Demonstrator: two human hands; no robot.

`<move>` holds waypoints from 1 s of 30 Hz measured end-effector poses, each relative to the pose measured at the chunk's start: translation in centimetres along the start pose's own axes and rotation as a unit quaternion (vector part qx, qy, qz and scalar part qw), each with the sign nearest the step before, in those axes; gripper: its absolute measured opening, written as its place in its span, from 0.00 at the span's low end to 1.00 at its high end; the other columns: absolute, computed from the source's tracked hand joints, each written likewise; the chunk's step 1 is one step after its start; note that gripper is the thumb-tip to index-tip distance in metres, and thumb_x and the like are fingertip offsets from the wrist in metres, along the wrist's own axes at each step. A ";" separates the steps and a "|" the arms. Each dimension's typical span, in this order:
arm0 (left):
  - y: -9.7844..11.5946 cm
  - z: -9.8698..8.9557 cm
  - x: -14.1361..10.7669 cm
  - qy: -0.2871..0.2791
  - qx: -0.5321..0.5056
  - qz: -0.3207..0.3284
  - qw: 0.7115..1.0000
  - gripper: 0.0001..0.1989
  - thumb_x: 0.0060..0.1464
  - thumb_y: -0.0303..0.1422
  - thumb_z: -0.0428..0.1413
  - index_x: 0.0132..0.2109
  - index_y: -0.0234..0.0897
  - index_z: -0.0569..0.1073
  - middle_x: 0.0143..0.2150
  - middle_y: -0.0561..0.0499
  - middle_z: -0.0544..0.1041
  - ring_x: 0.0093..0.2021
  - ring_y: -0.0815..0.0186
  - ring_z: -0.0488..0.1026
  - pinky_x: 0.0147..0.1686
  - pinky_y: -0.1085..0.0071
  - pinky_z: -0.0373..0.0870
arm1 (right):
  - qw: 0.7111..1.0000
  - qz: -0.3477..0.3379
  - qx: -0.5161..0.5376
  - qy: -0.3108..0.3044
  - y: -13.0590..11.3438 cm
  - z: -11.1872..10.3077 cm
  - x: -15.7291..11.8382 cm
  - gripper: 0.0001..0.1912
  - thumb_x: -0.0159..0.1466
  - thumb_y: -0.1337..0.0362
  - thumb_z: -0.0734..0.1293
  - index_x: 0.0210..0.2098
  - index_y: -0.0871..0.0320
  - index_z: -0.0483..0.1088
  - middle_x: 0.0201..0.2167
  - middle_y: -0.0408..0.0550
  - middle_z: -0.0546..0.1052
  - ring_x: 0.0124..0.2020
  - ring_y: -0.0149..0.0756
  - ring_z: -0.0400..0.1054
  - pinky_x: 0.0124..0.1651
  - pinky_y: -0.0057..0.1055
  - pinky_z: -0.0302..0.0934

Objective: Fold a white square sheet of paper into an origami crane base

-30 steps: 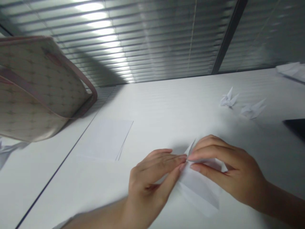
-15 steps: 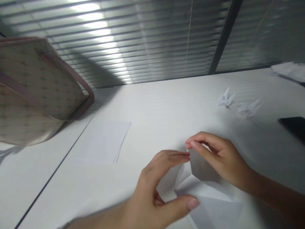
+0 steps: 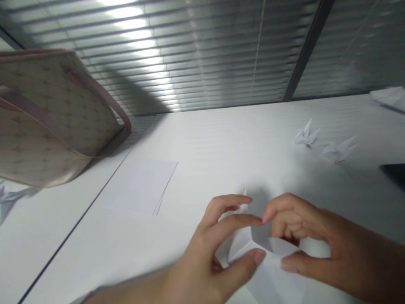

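Note:
A partly folded sheet of white paper (image 3: 275, 280) stands between my hands at the bottom of the view, its upper layers spread apart and one narrow point rising at the back. My left hand (image 3: 215, 249) holds it from the left, with the thumb on the near layer and the fingers curved round the raised part. From the right, my right hand (image 3: 313, 240) grips the paper's right flap, thumb in front and the other fingers bent behind. The two index fingertips nearly meet above the fold.
Two folded paper cranes (image 3: 306, 134) sit at the back right. A stack of white paper (image 3: 142, 185) lies left of my hands. A patterned handbag (image 3: 57, 126) stands at the far left, and a dark phone-like object (image 3: 395, 174) lies at the right edge. Blinds (image 3: 215, 55) border the table's back.
My right hand has come down from the paper's raised tip to its right flap, with the thumb now on it. The left fingers have spread apart around the upright part. The view has shifted slightly.

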State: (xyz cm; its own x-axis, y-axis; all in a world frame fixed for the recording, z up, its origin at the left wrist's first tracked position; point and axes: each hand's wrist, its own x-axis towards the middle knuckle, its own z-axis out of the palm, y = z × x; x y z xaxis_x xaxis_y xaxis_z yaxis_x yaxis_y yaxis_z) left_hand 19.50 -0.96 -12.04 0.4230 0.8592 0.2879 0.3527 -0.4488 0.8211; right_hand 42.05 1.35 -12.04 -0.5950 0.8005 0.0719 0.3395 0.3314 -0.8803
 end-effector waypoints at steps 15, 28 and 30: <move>-0.1 -0.9 0.3 0.142 0.193 0.142 0.960 0.08 0.52 0.22 0.61 0.36 0.39 0.77 0.45 0.50 0.69 0.48 0.63 0.67 0.59 0.53 0.60 | 0.947 -0.184 -0.177 0.196 -0.4 1.5 1.6 0.06 0.64 0.67 0.65 0.36 0.55 0.76 0.36 0.44 0.77 0.38 0.26 0.74 0.41 0.15 0.66; -0.2 -1.5 0.5 0.209 0.312 0.202 0.905 0.06 0.51 0.24 0.62 0.35 0.40 0.78 0.42 0.50 0.73 0.44 0.62 0.69 0.55 0.50 0.66 | 0.975 -0.032 -0.038 0.217 -0.5 2.0 2.1 0.10 0.57 0.66 0.71 0.40 0.52 0.72 0.31 0.38 0.80 0.29 0.26 0.75 0.31 0.15 0.68; -0.5 -1.4 0.5 0.249 0.334 0.230 0.880 0.09 0.47 0.23 0.65 0.35 0.40 0.78 0.40 0.52 0.74 0.41 0.63 0.69 0.54 0.49 0.68 | 0.981 0.012 0.003 0.195 -0.6 1.7 2.3 0.03 0.58 0.65 0.69 0.34 0.51 0.73 0.26 0.36 0.79 0.25 0.24 0.74 0.28 0.14 0.66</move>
State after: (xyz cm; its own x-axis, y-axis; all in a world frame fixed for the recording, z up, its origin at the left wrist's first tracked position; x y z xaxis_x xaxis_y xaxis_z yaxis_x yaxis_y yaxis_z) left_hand 18.34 0.01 -11.67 0.2905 0.4752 0.8305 0.7214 -0.6790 0.1361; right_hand 39.26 2.16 -12.16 -0.2634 0.9383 0.2239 0.3441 0.3082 -0.8869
